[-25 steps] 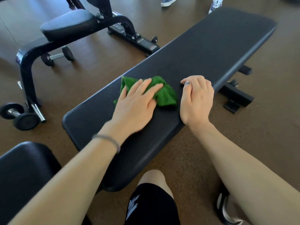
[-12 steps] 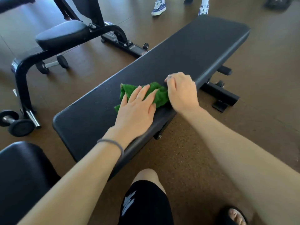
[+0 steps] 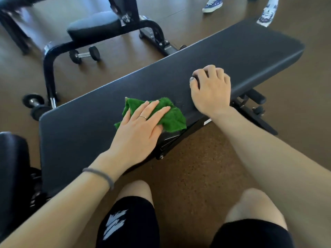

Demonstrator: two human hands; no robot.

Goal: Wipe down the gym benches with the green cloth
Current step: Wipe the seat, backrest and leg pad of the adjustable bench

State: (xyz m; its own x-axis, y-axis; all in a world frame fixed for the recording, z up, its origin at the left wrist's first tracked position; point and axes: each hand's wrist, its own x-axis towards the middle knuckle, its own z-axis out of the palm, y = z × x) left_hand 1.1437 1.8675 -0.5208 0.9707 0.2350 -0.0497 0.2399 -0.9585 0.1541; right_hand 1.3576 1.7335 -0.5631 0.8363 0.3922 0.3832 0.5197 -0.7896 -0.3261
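A long black padded gym bench (image 3: 232, 56) runs diagonally from lower left to upper right. The crumpled green cloth (image 3: 172, 119) lies on its near edge. My left hand (image 3: 138, 129) presses flat on the cloth, fingers straight and together, covering its left part. My right hand (image 3: 210, 90) rests on the bench pad to the right of the cloth, apart from it, with fingers curled and nothing in them.
A second bench with a small black seat (image 3: 93, 27) and curved black frame stands at the back left. Dumbbells (image 3: 84, 54) lie on the brown floor beneath it. Another person's sneakers (image 3: 212, 4) stand at the far end. A black pad (image 3: 12, 167) sits at lower left.
My right hand has let go of the cloth's right edge and moved right along the bench. My left hand stays pressed on the cloth, now nearer the bench's front edge.
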